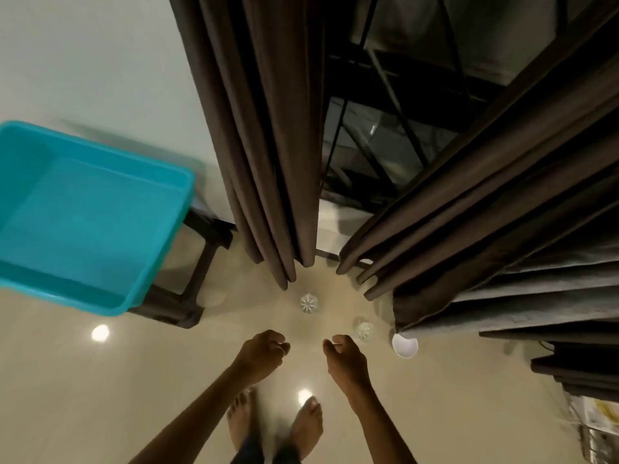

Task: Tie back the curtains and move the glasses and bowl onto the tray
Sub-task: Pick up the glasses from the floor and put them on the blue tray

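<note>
1. Both hands reach forward, low over the floor. The left hand and the right hand each have loosely curled fingers, hold nothing, and are apart from each other.
2. There are two curtains, both hanging loose and untied, their long axis vertical. The left curtain lies ahead of the left hand, and the right curtain lies ahead and to the right of the right hand. Their hems come near each other just beyond the glasses. Each hand is nearer the curtain on its own side. I see no tie-back.
3. Two glasses stand upright on the floor. The left glass is ahead of the gap between the hands. The right glass is just beside the right hand's fingertips.
4. One white bowl sits on the floor just right of the right glass, at the right curtain's hem. The right hand is nearer it.
5. One teal tray rests on a dark stool, well to the left. Carrying glassware there likely means a leftward reach.
</note>
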Available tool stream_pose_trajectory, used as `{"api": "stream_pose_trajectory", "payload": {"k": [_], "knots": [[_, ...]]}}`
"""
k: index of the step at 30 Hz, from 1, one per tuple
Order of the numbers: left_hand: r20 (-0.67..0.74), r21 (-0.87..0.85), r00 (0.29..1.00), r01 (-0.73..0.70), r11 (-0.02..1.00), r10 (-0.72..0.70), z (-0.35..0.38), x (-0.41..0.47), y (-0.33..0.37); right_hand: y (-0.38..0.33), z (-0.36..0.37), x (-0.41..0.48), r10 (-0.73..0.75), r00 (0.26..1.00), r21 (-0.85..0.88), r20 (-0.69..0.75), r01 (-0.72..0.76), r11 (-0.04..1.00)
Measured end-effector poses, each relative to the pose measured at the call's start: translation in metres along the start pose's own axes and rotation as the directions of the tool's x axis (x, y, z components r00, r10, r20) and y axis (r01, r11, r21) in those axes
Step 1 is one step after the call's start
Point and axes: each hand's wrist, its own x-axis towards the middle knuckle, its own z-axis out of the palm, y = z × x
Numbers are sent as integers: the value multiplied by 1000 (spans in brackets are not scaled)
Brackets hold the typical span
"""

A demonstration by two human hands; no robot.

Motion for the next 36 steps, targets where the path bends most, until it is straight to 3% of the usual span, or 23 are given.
{"api": "stream_pose_trajectory", "payload": {"k": [9, 19, 22, 27, 33, 36], "knots": [[-14, 172, 998, -52, 984, 55, 72, 147, -75, 80, 50, 136, -25, 1000, -4, -5, 25, 1000], [-56, 62, 997, -41, 997, 45, 90, 304, -88, 122, 97, 288, -25, 1000, -35, -14, 25, 999], [-43, 144, 996, -74, 987, 81, 97, 343, -93, 127, 108, 330, -25, 1000, -86, -11, 24, 996], [-31, 537, 963, -210, 817, 268, 102, 394, -101, 129, 125, 386, -128, 992, -262, -6, 122, 957], [66, 578, 931, -330, 746, 360, 113, 435, -99, 129, 143, 422, -230, 973, -343, 29, 226, 912], [50, 616, 902, -365, 698, 428, 125, 438, -98, 133, 147, 423, -300, 954, -376, -2, 277, 884]]}}
